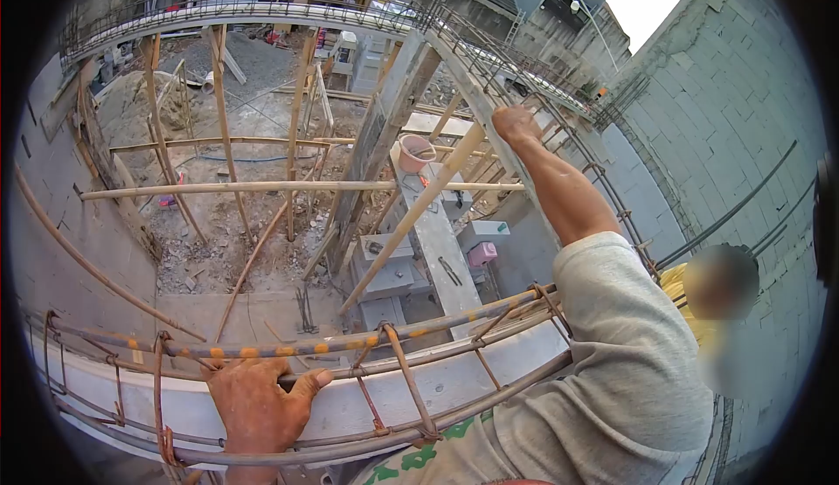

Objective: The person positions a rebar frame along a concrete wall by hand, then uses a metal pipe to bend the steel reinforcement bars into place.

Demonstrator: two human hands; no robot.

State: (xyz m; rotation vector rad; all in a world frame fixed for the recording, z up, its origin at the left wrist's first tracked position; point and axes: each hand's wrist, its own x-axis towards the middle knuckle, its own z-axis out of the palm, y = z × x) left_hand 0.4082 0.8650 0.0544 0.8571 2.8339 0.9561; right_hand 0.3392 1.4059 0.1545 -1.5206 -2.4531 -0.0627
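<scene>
My left hand (262, 405) reaches among the bars of a rebar cage (406, 371) in front of me. Its fingers curl over the far edge of a white formwork board (446, 378), thumb pointing right; the fingertips are hidden. Orange marks dot the cage's upper bar, and bent stirrups tie the bars together. My right arm is stretched forward. At its end my right hand (517, 125) is closed at the side of another formwork beam (472, 89) with rebar along its top. What lies inside those fingers cannot be made out.
Below, a bucket (415, 153) stands on a long grey plank (441, 253), near a pink container (481, 254). Wooden props (293, 135) and a slanted pole (415, 216) rise from rubble-strewn ground. A person in yellow (677, 288) is close on the right, beside a block wall (725, 118).
</scene>
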